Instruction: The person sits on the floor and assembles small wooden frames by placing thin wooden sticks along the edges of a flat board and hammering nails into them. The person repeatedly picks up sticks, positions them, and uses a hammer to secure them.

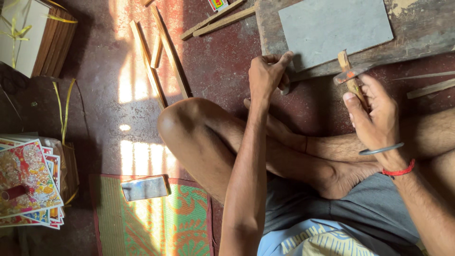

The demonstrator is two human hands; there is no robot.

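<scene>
My right hand [374, 116] grips the wooden handle of a small hammer [350, 76], its metal head just off the near edge of a wooden board [270, 28]. A grey rectangular slab [332, 28] lies on that board. My left hand [268, 76] is pinched at the board's near edge, fingertips touching it; what it holds between the fingers is too small to tell. I sit cross-legged on the floor, knee [189, 123] and foot below the hands.
Several thin wooden strips [163, 52] lie on the dark red floor at upper left. A phone [144, 188] rests on a green patterned mat [156, 223]. A stack of colourful printed pictures [28, 182] sits at far left, and tied bundles of board [33, 33] at top left.
</scene>
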